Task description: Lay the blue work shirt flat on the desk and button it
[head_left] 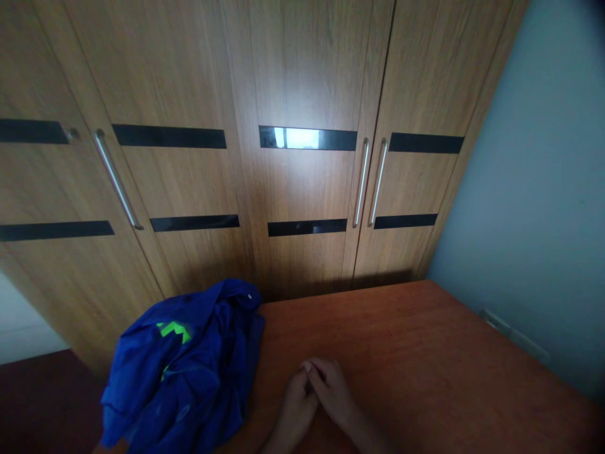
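My left hand (299, 398) and my right hand (331, 386) are clasped together over the reddish-brown wooden tabletop (397, 353), near the bottom middle of the head view. The right hand's fingers fold over the left hand's fingers. Both are closed, and I see no object in either. To their left lies a crumpled blue garment (203, 372) with bright green patches, bunched up and apart from the hands. It reaches the table's left edge, and its underside is hidden.
A wooden wardrobe (302, 82) with black strips and metal handles (362, 183) stands behind the table. On the right is a pale blue wall (534, 208) with a socket strip (513, 334) low down. Dark floor (42, 397) shows at lower left.
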Demonstrator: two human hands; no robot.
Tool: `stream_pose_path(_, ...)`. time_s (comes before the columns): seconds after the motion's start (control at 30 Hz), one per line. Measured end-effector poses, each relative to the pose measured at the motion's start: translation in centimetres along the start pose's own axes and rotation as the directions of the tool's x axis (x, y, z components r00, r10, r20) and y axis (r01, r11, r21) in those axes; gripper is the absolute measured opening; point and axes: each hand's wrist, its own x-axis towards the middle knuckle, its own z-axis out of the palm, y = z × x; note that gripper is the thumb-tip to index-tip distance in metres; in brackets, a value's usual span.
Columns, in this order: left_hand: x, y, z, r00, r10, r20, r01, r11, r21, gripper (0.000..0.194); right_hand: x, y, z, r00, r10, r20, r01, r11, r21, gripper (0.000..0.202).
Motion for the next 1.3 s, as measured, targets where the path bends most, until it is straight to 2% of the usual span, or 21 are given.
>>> stream_pose_path(0.43,0.0,0.2,0.1,1.000,-0.027,0.005,0.027,1.000,-0.013,0.024,-0.1,0.2,0.0,1.000,-0.001,-0.005,0.001,1.000,0.001,0.040)
stream_pose_path(0.7,-0.1,0.4,0.1,1.000,0.001,0.026,0.000,0.999,-0.044,0.024,-0.1,-0.1,-0.1,1.000,-0.010,-0.006,0.010,1.000,-0.007,0.038)
stream_pose_path(0.9,-0.1,0.9,0.2,0.999,-0.023,0.027,0.024,0.999,-0.033,0.025,-0.2,-0.6,-0.3,1.000,-0.021,-0.010,0.021,1.000,-0.008,0.035)
stream_pose_path(1.3,-0.1,1.1,0.2,1.000,-0.008,0.025,0.009,1.000,-0.025,0.025,-0.4,0.1,-0.1,1.000,-0.029,-0.009,0.029,0.999,-0.029,0.037)
